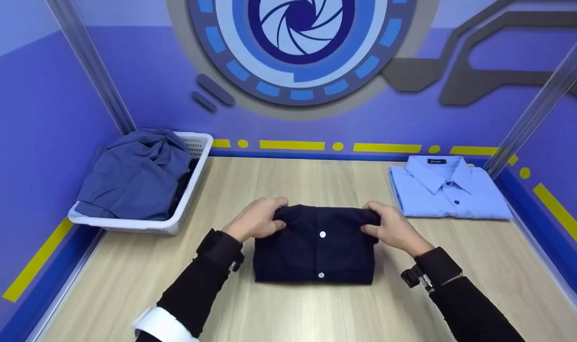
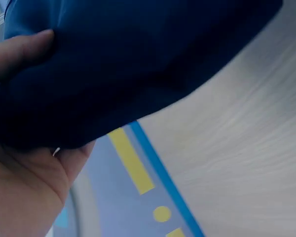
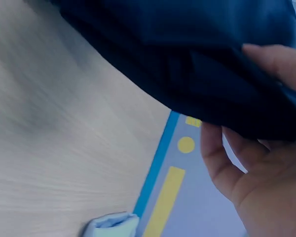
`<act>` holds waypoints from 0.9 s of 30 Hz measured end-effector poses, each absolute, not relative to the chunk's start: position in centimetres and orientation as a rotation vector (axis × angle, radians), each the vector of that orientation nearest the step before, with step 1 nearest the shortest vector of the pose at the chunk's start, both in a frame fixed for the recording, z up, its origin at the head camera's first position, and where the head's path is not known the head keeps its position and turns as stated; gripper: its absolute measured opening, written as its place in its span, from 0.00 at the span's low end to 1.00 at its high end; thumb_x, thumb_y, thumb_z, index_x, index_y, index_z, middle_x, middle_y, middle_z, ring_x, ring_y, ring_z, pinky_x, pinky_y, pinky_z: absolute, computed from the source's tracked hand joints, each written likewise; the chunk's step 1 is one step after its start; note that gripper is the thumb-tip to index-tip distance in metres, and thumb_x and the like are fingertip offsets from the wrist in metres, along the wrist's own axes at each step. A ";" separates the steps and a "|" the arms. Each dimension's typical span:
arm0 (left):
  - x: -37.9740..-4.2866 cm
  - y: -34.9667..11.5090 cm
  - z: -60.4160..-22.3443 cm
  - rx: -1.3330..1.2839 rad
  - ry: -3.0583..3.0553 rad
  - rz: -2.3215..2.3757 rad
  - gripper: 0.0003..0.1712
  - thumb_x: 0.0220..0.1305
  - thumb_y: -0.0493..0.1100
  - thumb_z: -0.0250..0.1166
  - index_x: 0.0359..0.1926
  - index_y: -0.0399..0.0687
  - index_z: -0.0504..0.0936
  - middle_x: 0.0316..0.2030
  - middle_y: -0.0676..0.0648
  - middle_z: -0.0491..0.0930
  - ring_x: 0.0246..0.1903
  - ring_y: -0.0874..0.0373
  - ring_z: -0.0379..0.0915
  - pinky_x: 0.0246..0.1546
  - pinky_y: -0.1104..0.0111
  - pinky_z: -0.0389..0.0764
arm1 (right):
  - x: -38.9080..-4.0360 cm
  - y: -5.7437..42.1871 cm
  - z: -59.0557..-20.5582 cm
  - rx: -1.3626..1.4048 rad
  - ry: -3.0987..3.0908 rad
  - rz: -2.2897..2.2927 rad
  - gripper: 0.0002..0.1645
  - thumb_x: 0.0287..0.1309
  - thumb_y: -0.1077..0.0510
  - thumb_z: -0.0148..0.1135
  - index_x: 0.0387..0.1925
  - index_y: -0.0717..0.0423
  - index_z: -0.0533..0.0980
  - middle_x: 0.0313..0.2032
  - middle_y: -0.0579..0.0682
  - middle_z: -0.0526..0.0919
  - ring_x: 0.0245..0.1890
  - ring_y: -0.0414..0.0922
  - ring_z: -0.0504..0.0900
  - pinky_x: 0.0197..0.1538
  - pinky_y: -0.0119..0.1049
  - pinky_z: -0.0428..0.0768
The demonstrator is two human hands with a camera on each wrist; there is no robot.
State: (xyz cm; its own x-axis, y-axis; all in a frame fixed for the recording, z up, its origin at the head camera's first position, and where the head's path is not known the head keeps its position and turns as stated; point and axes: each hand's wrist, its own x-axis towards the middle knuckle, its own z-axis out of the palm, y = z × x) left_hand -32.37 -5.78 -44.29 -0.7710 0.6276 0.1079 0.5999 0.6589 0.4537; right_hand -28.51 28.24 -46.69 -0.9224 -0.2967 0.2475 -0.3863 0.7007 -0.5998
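Note:
A dark navy shirt [image 1: 312, 251], folded into a compact bundle with two white buttons showing, is between my hands over the middle of the table. My left hand [image 1: 262, 218] grips its far left corner, thumb on the near face and fingers behind. At the far right corner my right hand [image 1: 390, 225] pinches the cloth the same way. Both wrist views show the navy cloth [image 2: 138, 54] held between thumb and fingers, its far edge raised off the wooden surface. The collar cannot be made out.
A white plastic basket [image 1: 193, 185] at the back left holds a crumpled grey-blue garment [image 1: 141, 175] and something black. At the back right lies a folded light blue shirt [image 1: 452, 190], collar up. Purple-blue panels with metal posts border the wooden table [image 1: 288, 313].

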 end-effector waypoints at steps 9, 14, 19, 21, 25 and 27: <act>-32.5 -5.4 -43.2 1.123 3.054 0.715 0.11 0.55 0.37 0.68 0.34 0.49 0.72 0.25 0.52 0.74 0.24 0.56 0.69 0.27 0.62 0.72 | -28.7 27.6 -46.0 0.551 -2.514 0.875 0.16 0.43 0.69 0.73 0.34 0.53 0.78 0.33 0.46 0.80 0.34 0.44 0.77 0.40 0.42 0.75; -32.3 -5.2 -44.1 1.277 3.250 0.628 0.13 0.53 0.35 0.70 0.33 0.49 0.73 0.27 0.51 0.81 0.29 0.56 0.78 0.36 0.60 0.75 | -28.8 27.3 -46.5 0.656 -2.344 0.703 0.19 0.41 0.72 0.74 0.34 0.56 0.77 0.32 0.48 0.78 0.34 0.46 0.77 0.41 0.43 0.75; -31.2 -5.3 -45.7 1.514 3.369 0.441 0.16 0.49 0.32 0.70 0.36 0.49 0.74 0.27 0.51 0.77 0.31 0.55 0.77 0.40 0.60 0.74 | -28.1 27.2 -47.2 0.754 -2.266 0.576 0.22 0.35 0.74 0.74 0.33 0.57 0.76 0.32 0.49 0.77 0.34 0.49 0.76 0.40 0.44 0.74; -30.3 -5.5 -46.4 1.576 3.358 0.387 0.16 0.50 0.32 0.70 0.37 0.49 0.74 0.29 0.50 0.76 0.32 0.54 0.77 0.40 0.60 0.73 | -27.5 27.2 -47.6 0.805 -2.251 0.537 0.23 0.31 0.75 0.74 0.33 0.58 0.75 0.33 0.49 0.77 0.34 0.49 0.76 0.40 0.44 0.73; -28.2 -6.0 -47.7 1.641 3.283 0.306 0.15 0.53 0.34 0.69 0.39 0.49 0.75 0.34 0.50 0.76 0.35 0.53 0.76 0.39 0.61 0.73 | -25.7 27.3 -48.4 0.902 -2.251 0.464 0.26 0.25 0.78 0.69 0.32 0.57 0.75 0.33 0.48 0.76 0.33 0.48 0.74 0.36 0.42 0.72; -27.1 -6.3 -48.3 1.654 3.243 0.259 0.15 0.52 0.35 0.69 0.40 0.49 0.75 0.35 0.50 0.76 0.35 0.53 0.75 0.38 0.62 0.73 | -24.8 27.4 -49.0 0.936 -2.278 0.439 0.28 0.22 0.78 0.66 0.32 0.55 0.74 0.34 0.47 0.75 0.34 0.47 0.74 0.36 0.42 0.70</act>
State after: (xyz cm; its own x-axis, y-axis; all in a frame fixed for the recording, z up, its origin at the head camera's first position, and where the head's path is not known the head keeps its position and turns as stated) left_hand -27.06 -6.26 -48.32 -0.4887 0.7202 0.4924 0.7892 0.6056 -0.1025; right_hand -24.76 27.37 -48.98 -0.5501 -0.5091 0.6620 -0.7188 0.6922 -0.0650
